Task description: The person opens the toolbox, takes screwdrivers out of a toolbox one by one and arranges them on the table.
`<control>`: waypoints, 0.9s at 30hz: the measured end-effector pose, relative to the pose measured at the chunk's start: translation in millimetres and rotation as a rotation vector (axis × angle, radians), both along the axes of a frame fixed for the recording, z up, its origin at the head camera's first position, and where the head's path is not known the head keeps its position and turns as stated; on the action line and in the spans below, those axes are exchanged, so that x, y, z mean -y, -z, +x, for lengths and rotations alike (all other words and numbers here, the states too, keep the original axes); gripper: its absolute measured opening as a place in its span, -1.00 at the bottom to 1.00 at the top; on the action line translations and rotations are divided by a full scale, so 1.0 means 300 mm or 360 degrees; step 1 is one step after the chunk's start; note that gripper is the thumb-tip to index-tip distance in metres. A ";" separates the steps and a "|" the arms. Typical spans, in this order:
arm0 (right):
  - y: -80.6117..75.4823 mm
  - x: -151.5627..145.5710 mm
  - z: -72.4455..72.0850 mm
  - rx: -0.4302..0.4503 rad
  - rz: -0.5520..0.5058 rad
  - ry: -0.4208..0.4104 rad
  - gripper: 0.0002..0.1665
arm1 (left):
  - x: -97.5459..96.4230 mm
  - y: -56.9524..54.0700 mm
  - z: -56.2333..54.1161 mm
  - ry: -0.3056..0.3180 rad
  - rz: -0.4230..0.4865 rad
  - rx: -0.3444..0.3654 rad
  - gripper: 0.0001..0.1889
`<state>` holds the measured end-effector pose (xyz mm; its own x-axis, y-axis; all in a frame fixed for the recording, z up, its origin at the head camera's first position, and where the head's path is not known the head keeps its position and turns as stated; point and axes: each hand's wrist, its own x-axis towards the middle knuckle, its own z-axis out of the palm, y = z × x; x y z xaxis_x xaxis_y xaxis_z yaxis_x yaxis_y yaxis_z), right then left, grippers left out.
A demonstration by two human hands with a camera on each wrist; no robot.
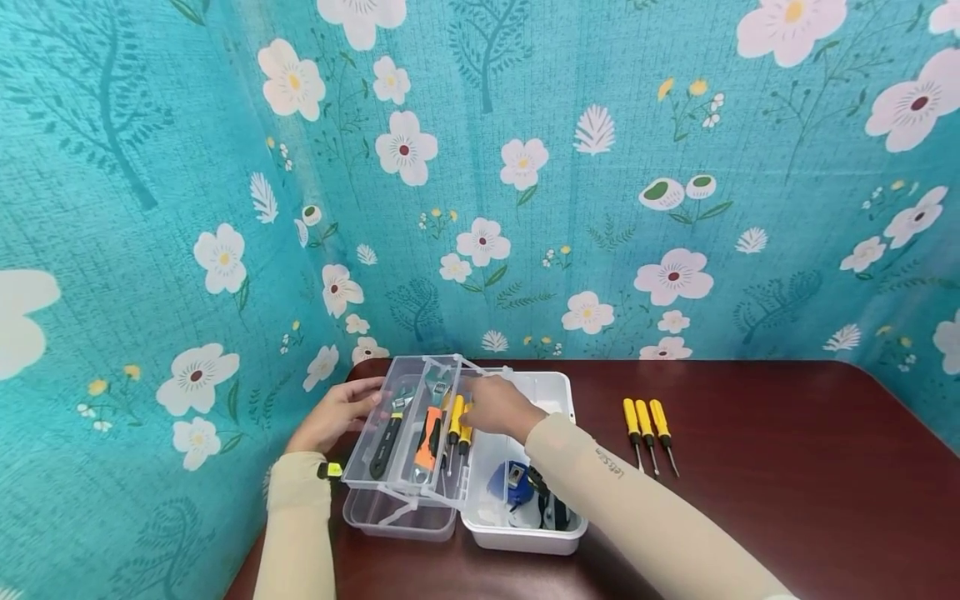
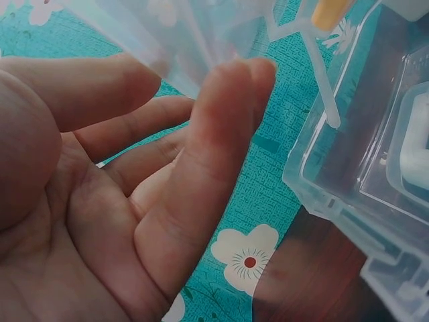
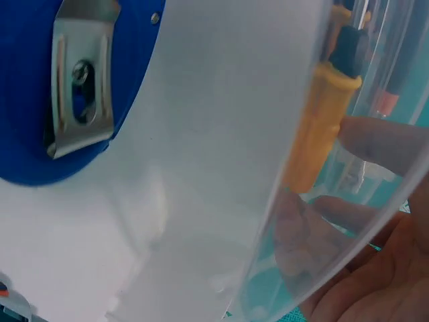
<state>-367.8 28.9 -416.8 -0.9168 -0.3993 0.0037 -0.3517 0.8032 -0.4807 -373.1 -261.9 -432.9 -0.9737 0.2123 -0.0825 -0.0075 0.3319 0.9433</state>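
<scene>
My left hand [image 1: 337, 412] holds the left side of a raised clear tray [image 1: 360, 482] of an opened toolbox; in the left wrist view the tray's corner [image 2: 181, 67] lies between thumb and fingers. Over the tray's right side, my right hand [image 1: 498, 408] pinches a yellow-handled screwdriver [image 3: 322, 127], seen through clear plastic in the right wrist view. Beside it lies another yellow screwdriver [image 1: 455, 417]. The tray also carries a black-handled adjustable wrench [image 1: 386, 446] and an orange-and-black-handled tool [image 1: 429, 442].
The toolbox's white base [image 1: 521, 540] contains a blue tape measure [image 1: 517, 487] and dark items partly hidden by my right forearm. A lower clear tray [image 1: 401, 527] hangs below the raised one. Three yellow screwdrivers [image 1: 642, 417] lie on the dark red table [image 1: 787, 475]. A floral curtain [image 1: 555, 192] stands behind.
</scene>
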 end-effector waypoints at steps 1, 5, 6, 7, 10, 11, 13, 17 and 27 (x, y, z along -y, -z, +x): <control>-0.004 0.001 0.001 0.0001 -0.0008 0.0006 -0.30 | 0.001 -0.002 -0.001 -0.0001 -0.0003 -0.0006 -0.53; -0.019 0.003 0.004 0.0004 0.0001 0.0049 -0.34 | 0.003 -0.013 -0.005 0.0013 -0.0026 -0.0032 -0.52; -0.021 0.004 0.004 0.0010 -0.0003 0.0060 -0.35 | 0.004 -0.016 -0.006 0.0015 -0.0027 -0.0033 -0.52; -0.023 0.005 0.004 0.0008 0.0002 0.0073 -0.37 | 0.005 -0.018 -0.005 0.0009 -0.0027 -0.0031 -0.52; -0.025 0.009 0.007 0.0012 -0.0010 0.0097 -0.46 | 0.013 -0.022 -0.005 0.0019 -0.0026 -0.0036 -0.51; -0.026 0.010 0.008 0.0008 -0.0009 0.0101 -0.52 | 0.015 -0.021 -0.006 0.0022 -0.0021 -0.0034 -0.51; -0.024 0.013 0.011 0.0005 -0.0009 0.0124 -0.66 | 0.018 -0.020 -0.009 0.0031 -0.0007 -0.0030 -0.51; -0.019 0.022 0.018 -0.0002 0.0011 0.0181 -0.80 | 0.018 -0.019 -0.010 0.0039 0.0015 -0.0020 -0.52; -0.003 0.022 0.039 -0.0066 0.0050 0.0188 -0.74 | 0.011 -0.001 0.004 0.0003 0.0018 0.0019 -0.50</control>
<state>-356.1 22.3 -415.9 -0.9567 -0.2893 0.0315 -0.2730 0.8546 -0.4418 -371.9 -265.3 -432.7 -0.9722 0.2154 -0.0918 -0.0182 0.3212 0.9468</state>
